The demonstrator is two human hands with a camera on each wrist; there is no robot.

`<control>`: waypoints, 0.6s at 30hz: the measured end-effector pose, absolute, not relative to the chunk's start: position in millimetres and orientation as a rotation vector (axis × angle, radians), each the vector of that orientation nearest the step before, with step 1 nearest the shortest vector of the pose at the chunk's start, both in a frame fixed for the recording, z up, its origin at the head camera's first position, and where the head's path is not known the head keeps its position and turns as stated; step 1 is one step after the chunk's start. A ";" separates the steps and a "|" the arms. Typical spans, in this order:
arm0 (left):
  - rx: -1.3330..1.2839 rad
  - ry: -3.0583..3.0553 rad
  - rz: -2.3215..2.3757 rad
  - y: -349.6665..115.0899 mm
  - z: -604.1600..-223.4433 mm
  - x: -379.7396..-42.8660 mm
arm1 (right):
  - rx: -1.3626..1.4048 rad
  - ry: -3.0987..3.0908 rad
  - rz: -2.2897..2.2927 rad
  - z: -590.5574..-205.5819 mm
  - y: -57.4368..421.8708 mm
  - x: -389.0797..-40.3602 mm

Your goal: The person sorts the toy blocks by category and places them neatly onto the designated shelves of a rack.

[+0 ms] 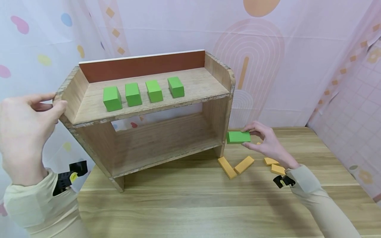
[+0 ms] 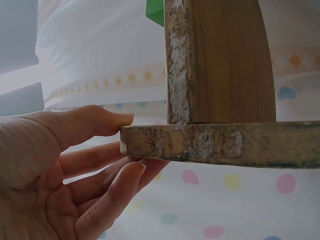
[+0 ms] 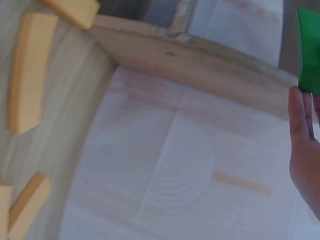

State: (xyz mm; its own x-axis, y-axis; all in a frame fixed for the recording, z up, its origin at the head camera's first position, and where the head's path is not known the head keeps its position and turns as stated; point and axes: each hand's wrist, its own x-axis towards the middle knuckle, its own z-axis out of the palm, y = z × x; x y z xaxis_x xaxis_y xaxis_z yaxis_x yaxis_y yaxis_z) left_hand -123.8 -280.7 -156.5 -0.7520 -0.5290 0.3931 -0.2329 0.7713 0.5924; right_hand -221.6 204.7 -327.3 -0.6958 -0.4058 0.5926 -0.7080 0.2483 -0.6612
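A small wooden shelf (image 1: pixel 166 153) stands at an angle on the table, with two boards. Several green blocks (image 1: pixel 133 94) sit spaced in a row on its upper board. My left hand (image 1: pixel 25 132) grips the shelf's left side panel (image 2: pixel 220 144) near the top front corner, thumb on one face and fingers on the other. To the right of the shelf, my right hand (image 1: pixel 266 140) pinches another green block (image 1: pixel 238 137) between thumb and fingers, above the table. In the right wrist view that green block (image 3: pixel 310 52) is partly cut off at the edge.
Yellow-orange blocks lie on the table (image 1: pixel 190 205) right of the shelf; two, including one block (image 1: pixel 244 165), form a V by its right leg. More, such as this block (image 1: pixel 278 170), lie below my right forearm. A patterned curtain (image 1: pixel 297 66) hangs behind.
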 end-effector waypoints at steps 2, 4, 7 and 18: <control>0.563 -2.409 -0.707 -279.0 -155.7 -122.6 | 1.019 -2.203 1.422 -320.7 199.4 -221.0; 0.570 -2.409 -0.702 -278.5 -155.6 -122.4 | 1.002 -2.190 1.425 -314.2 194.2 -220.0; 0.579 -2.408 -0.700 -278.9 -155.9 -123.1 | 0.977 -2.168 1.430 -305.4 186.9 -218.1; 0.579 -2.407 -0.695 -279.6 -156.0 -123.7 | 0.952 -2.059 1.488 -289.7 168.7 -217.8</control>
